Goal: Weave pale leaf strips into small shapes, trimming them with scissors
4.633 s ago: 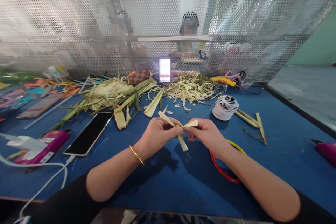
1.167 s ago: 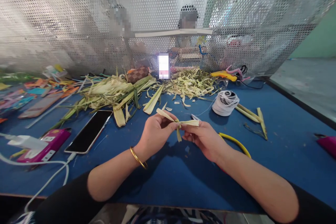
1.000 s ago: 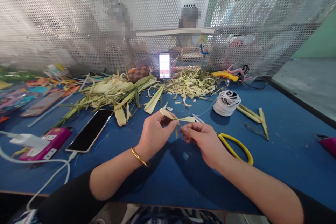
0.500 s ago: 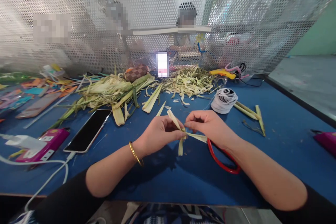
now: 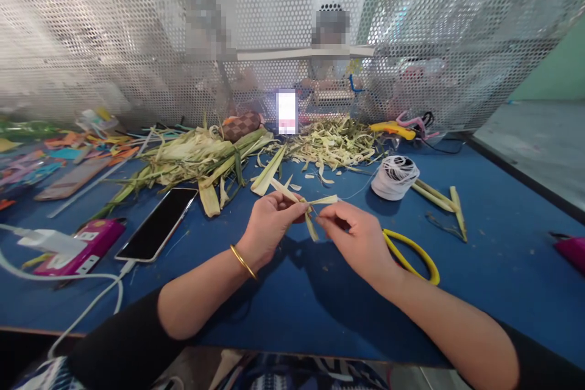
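Note:
My left hand (image 5: 278,219), a gold bangle (image 5: 243,262) at its wrist, pinches a small bundle of crossed pale corn husk strips (image 5: 312,228). The strips fan out beyond the fingertips to the upper left, right and below. Close by on the right, my right hand (image 5: 350,234) has thumb and forefinger closed on a thin thread beside the bundle. A fine line also runs from behind the strips towards the white thread spool (image 5: 395,178). Partly hidden under my right hand, a yellow looped handle (image 5: 418,253), probably of scissors, lies on the table.
Corn husks (image 5: 192,158) and a heap of shredded husk (image 5: 336,143) lie along a perforated metal screen (image 5: 274,6). At left are a charging phone (image 5: 158,225), a purple power strip (image 5: 98,244) and coloured scraps (image 5: 77,146). Husk stalks (image 5: 457,210) lie right. People sit behind the screen.
My right hand has moved slightly left and down from above the husk bundle to beside it. The bundle has turned in my left fingers. A yellow handle shows where a red one showed before.

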{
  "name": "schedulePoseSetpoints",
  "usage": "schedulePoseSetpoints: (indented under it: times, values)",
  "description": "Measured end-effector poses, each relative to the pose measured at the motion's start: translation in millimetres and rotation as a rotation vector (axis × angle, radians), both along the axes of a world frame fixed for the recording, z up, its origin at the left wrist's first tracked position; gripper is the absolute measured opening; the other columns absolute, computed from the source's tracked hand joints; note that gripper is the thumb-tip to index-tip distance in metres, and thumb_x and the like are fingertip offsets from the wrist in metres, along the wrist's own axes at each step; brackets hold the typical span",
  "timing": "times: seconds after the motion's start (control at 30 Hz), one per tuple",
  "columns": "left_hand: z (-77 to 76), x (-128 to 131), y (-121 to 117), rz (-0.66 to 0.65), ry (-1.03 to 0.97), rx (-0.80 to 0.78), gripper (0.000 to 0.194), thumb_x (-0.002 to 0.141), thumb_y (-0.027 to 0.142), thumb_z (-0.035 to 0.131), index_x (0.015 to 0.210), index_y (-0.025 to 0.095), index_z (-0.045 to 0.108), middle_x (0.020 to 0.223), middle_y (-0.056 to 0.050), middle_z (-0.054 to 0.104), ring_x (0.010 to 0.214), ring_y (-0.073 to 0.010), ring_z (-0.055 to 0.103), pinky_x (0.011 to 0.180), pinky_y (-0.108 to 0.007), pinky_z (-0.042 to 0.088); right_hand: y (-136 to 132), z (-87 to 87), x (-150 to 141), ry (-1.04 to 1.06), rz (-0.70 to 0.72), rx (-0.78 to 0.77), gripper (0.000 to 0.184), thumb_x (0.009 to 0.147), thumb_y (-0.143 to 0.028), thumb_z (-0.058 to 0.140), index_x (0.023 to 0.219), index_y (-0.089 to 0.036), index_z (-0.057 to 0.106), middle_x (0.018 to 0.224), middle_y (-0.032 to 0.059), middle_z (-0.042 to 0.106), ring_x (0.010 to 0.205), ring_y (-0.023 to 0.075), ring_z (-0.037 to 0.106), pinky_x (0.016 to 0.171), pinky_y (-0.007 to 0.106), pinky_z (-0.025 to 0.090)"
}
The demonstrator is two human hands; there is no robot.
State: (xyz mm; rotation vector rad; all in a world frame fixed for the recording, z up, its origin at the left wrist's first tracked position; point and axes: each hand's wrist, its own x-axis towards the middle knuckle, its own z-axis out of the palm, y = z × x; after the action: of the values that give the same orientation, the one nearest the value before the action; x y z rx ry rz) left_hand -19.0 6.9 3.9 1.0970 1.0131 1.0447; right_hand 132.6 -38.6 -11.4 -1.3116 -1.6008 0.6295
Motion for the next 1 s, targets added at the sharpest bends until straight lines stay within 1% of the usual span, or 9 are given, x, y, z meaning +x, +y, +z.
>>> schedulePoseSetpoints:
  times: [0.1, 0.23, 0.33, 0.43, 0.5, 0.67, 0.77, 0.87, 1.0]
  values:
    - [-2.4, 0.2, -0.3, -0.005, 0.027, 0.021, 0.026, 0.058, 0.026, 0.078, 0.074, 0.012, 0.062, 0.063, 0.001, 0.063, 0.062, -0.0105, 0.059, 0.066, -0.024, 0.049, -4.8, -0.4, 0.7, -0.321, 0.005, 0.284, 0.019, 0.090, -0.023, 0.048, 0.084, -0.020, 0.066, 0.082, 0.0056, 0.064, 0.074, 0.0163, 0.059, 0.066, 0.028, 0.045]
    - [-2.2, 0.6, -2.2, -0.033, 0.022, -0.014, 0.032, 0.056, 0.027, 0.080, 0.079, 0.012, 0.064, 0.062, 0.002, 0.063, 0.061, -0.0108, 0.059, 0.065, -0.024, 0.048, -4.9, -0.1, 1.2, -0.461, -0.003, 0.402, 0.021, 0.092, -0.019, 0.044, 0.087, -0.020, 0.065, 0.095, 0.0079, 0.065, 0.079, 0.0161, 0.062, 0.068, 0.027, 0.047]
    - [1.3, 0.8, -4.1, -0.091, 0.009, -0.094, 0.037, 0.055, 0.031, 0.081, 0.085, 0.012, 0.067, 0.065, -0.001, 0.064, 0.062, -0.0118, 0.059, 0.062, -0.025, 0.047, -1.6, 0.7, 2.6, -0.312, 0.081, 0.394, 0.017, 0.092, -0.018, 0.045, 0.085, -0.021, 0.060, 0.093, 0.0067, 0.065, 0.084, 0.0162, 0.062, 0.074, 0.028, 0.049]
    - [3.7, 1.0, -5.2, -0.158, 0.002, -0.157, 0.029, 0.056, 0.032, 0.080, 0.075, 0.012, 0.070, 0.070, -0.005, 0.068, 0.065, -0.0137, 0.061, 0.062, -0.025, 0.047, 0.7, 1.6, 4.7, -0.181, 0.134, 0.360, 0.015, 0.091, -0.016, 0.045, 0.080, -0.022, 0.054, 0.088, 0.0052, 0.063, 0.082, 0.0158, 0.061, 0.072, 0.028, 0.050]
    - [3.3, 1.5, -5.2, -0.166, -0.011, -0.170, 0.025, 0.056, 0.030, 0.080, 0.071, 0.013, 0.070, 0.069, -0.005, 0.068, 0.066, -0.0141, 0.061, 0.061, -0.024, 0.046, 0.7, 1.4, 5.3, -0.214, 0.144, 0.351, 0.015, 0.091, -0.015, 0.042, 0.080, -0.022, 0.051, 0.089, 0.0053, 0.063, 0.079, 0.0154, 0.061, 0.070, 0.028, 0.049]
    - [-2.0, 3.6, -5.4, -0.119, -0.058, -0.156, 0.022, 0.055, 0.025, 0.079, 0.069, 0.012, 0.069, 0.068, -0.003, 0.066, 0.063, -0.0117, 0.058, 0.066, -0.026, 0.047, -3.1, -2.9, 2.2, -0.513, 0.118, 0.413, 0.017, 0.091, -0.012, 0.036, 0.088, -0.018, 0.051, 0.087, 0.0090, 0.063, 0.075, 0.0185, 0.059, 0.064, 0.029, 0.046]
    - [-3.6, 4.5, -6.5, -0.122, -0.048, -0.151, 0.019, 0.057, 0.023, 0.077, 0.069, 0.011, 0.069, 0.068, -0.003, 0.066, 0.064, -0.0116, 0.058, 0.066, -0.025, 0.046, -4.8, -4.1, 0.1, -0.580, 0.121, 0.422, 0.019, 0.091, -0.011, 0.034, 0.088, -0.017, 0.051, 0.082, 0.0082, 0.062, 0.068, 0.0182, 0.057, 0.058, 0.029, 0.043]
    - [-3.4, 4.1, -6.1, -0.134, -0.026, -0.160, 0.018, 0.057, 0.022, 0.077, 0.070, 0.011, 0.070, 0.068, -0.003, 0.066, 0.063, -0.0112, 0.058, 0.063, -0.024, 0.046, -4.7, -1.1, 0.3, -0.518, 0.153, 0.376, 0.018, 0.091, -0.012, 0.035, 0.084, -0.019, 0.050, 0.080, 0.0065, 0.061, 0.067, 0.0169, 0.055, 0.059, 0.028, 0.043]
    - [-1.6, 1.2, -2.9, -0.166, -0.023, -0.213, 0.020, 0.060, 0.026, 0.078, 0.071, 0.012, 0.070, 0.064, -0.002, 0.065, 0.055, -0.0080, 0.055, 0.055, -0.020, 0.043, -1.8, 7.1, 4.3, -0.298, 0.124, 0.311, 0.016, 0.091, -0.013, 0.042, 0.080, -0.021, 0.050, 0.088, 0.0055, 0.062, 0.080, 0.0156, 0.060, 0.070, 0.027, 0.047]
